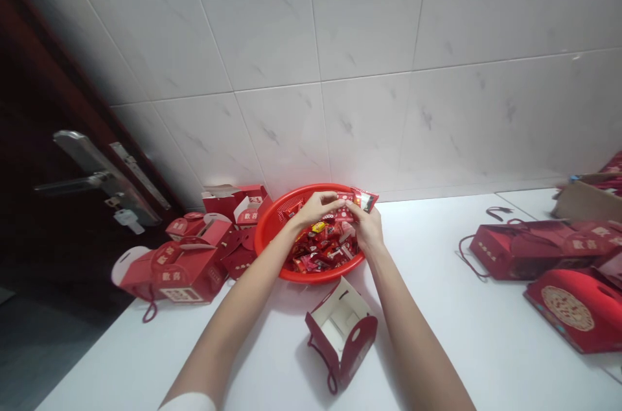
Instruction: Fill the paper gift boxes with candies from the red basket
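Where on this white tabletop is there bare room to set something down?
Mostly between the right forearm and right-hand boxes; a smaller patch separates the left forearm from the left-hand boxes. Crowded: left of the basket.

Both hands (340, 211) hold red packets (362, 199) over candy (323, 247).

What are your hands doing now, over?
Left hand and right hand holding red packets over red basket. Open box between forearms, nothing visible inside. Forearms partly cover the basket.
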`<act>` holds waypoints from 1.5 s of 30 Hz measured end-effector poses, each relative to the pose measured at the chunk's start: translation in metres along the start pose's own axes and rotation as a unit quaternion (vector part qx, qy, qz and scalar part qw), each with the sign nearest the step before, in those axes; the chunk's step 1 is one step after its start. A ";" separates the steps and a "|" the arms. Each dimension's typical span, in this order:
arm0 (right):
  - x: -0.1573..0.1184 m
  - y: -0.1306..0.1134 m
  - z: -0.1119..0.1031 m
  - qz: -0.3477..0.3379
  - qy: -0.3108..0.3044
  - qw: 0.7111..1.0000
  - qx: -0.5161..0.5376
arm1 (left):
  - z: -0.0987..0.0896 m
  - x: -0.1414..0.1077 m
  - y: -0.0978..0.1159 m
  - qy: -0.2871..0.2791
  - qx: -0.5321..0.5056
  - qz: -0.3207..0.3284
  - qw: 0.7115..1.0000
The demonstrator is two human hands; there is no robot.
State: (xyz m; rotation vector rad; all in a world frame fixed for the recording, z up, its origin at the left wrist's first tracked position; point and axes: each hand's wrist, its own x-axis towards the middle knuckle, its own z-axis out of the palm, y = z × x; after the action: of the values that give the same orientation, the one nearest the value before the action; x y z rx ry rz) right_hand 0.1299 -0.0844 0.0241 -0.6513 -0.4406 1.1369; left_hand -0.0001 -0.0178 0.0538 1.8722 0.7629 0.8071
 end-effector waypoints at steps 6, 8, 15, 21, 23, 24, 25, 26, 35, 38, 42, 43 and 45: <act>-0.003 -0.001 0.000 0.039 -0.052 0.997 -0.040 | 0.001 -0.001 0.000 0.051 -0.054 0.020 0.997; -0.003 0.000 0.000 0.038 -0.047 0.997 -0.050 | -0.002 -0.001 -0.003 0.061 -0.070 0.008 0.996; -0.002 -0.001 0.000 0.009 -0.012 0.999 -0.040 | -0.010 0.002 -0.010 0.065 -0.084 -0.067 0.992; -0.009 -0.005 0.004 0.062 -0.060 0.992 -0.093 | -0.007 -0.004 0.001 0.043 -0.077 -0.004 0.996; -0.010 -0.006 0.004 0.060 -0.062 0.992 -0.096 | -0.007 -0.003 0.000 0.033 -0.052 0.002 0.998; -0.010 -0.006 0.004 0.053 -0.059 0.993 -0.092 | -0.008 -0.002 -0.001 0.039 -0.047 -0.001 0.998; -0.009 -0.006 0.004 0.044 -0.052 0.994 -0.085 | -0.009 -0.001 -0.004 0.046 -0.045 -0.012 0.998; -0.008 -0.006 0.004 0.034 -0.043 0.996 -0.074 | -0.011 0.000 -0.007 0.045 -0.037 -0.032 0.998; -0.002 -0.006 0.002 0.021 0.011 1.000 -0.008 | -0.007 -0.010 -0.023 -0.252 0.329 -0.259 0.873; -0.003 -0.006 0.002 0.018 0.002 1.000 -0.017 | 0.003 -0.009 -0.024 -0.280 0.421 -0.284 0.815; -0.004 -0.006 0.003 0.023 0.009 1.000 -0.011 | 0.014 -0.007 -0.028 -0.292 0.477 -0.307 0.770; -0.004 -0.006 0.003 0.024 0.011 1.000 -0.009 | 0.015 -0.008 -0.030 -0.284 0.481 -0.305 0.771; -0.004 -0.006 0.003 0.025 0.011 1.000 -0.006 | 0.016 -0.010 -0.034 -0.265 0.483 -0.289 0.783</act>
State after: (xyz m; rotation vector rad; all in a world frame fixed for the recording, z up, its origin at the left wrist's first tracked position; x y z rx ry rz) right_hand 0.1305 -0.0888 0.0308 -0.6883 -0.4150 1.1732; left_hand 0.0007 -0.0209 0.0152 2.3214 1.4161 -0.6480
